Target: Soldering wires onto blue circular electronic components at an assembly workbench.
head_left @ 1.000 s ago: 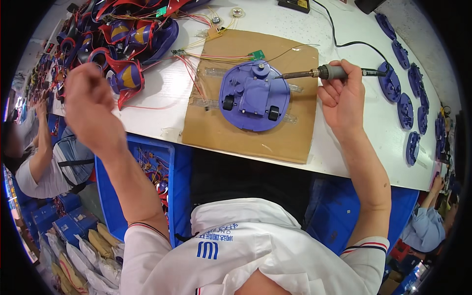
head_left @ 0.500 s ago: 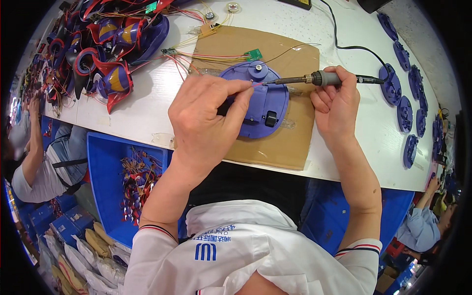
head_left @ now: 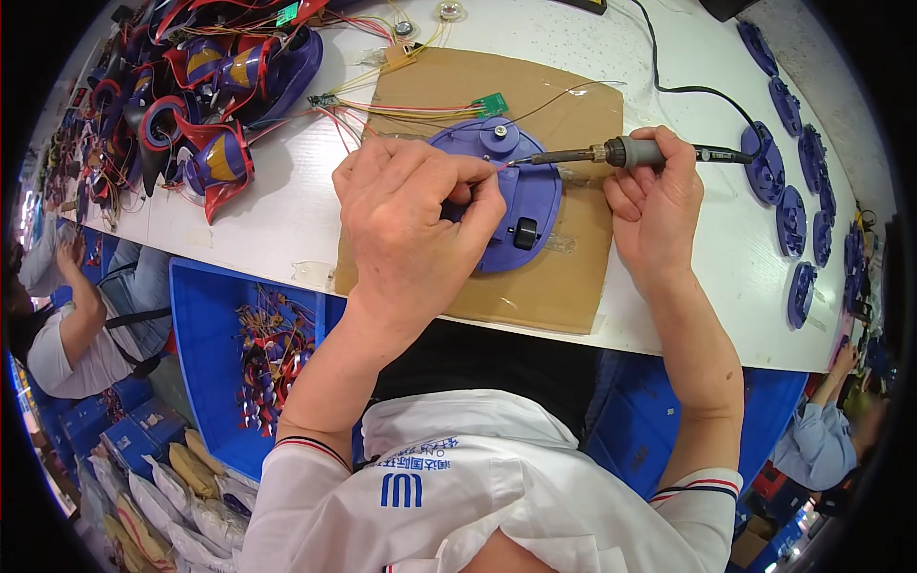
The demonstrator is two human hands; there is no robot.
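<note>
A purple oval plastic shell (head_left: pixel 535 196) lies on the cardboard in front of me, with a black switch-like part (head_left: pixel 525 232) and a screw post on it. My left hand (head_left: pixel 411 205) is over the shell's left side, thumb and forefinger closed on a thin red wire. In my right hand (head_left: pixel 654 196), a soldering iron (head_left: pixel 635 151) is gripped by its grey handle. Its tip points left and meets the wire's end just above the shell. A small green circuit board (head_left: pixel 491 105) with wires lies behind the shell. My left hand hides part of the shell.
The cardboard sheet (head_left: pixel 544 301) is taped to the white table (head_left: pixel 688 315). Red and purple wired parts (head_left: pixel 215 143) are heaped at left. Several purple shells (head_left: pixel 764 162) line the right side. The iron's black cord (head_left: pixel 697 93) runs backward. A blue bin (head_left: pixel 205 358) stands below left.
My left hand has shifted slightly right and its fingers are more bent, covering more of the shell. The soldering iron stays nearly in place.
</note>
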